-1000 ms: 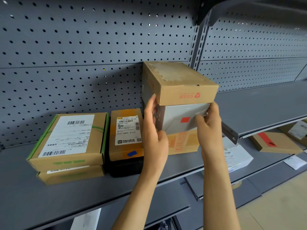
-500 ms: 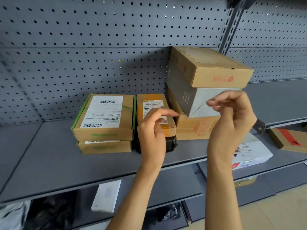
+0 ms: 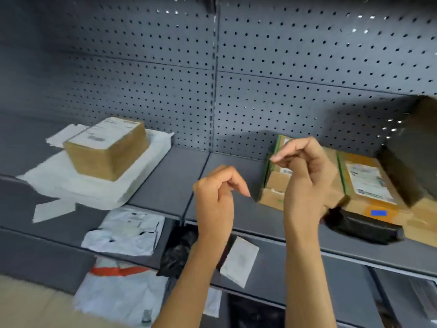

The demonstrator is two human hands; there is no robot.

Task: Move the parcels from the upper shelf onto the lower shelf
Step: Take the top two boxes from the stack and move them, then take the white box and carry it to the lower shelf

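Observation:
My left hand (image 3: pixel 216 197) and my right hand (image 3: pixel 305 176) hover in front of the grey shelf (image 3: pixel 170 183), both empty with fingers loosely curled. Behind my right hand lies a cardboard parcel with green tape (image 3: pixel 272 183). To its right an orange-topped parcel with a white label (image 3: pixel 371 183) rests on a black package (image 3: pixel 364 228). A dark stack of boxes (image 3: pixel 413 150) stands at the far right edge, blurred. At the left of the same shelf a brown box with a white label (image 3: pixel 106 147) sits on white mailer bags (image 3: pixel 78 185).
Pegboard wall (image 3: pixel 283 55) backs the shelves. On the shelf below lie a white poly bag (image 3: pixel 125 230), a black bag (image 3: pixel 177 252) and a small white packet (image 3: pixel 238 259). Lower still is a white bag with a red stripe (image 3: pixel 118 287). Tan floor shows at bottom left.
Both hands let go of the grey box in the stack and drew back, empty. The view has swung left, so the stack now sits at the right edge and the left parcels have come in.

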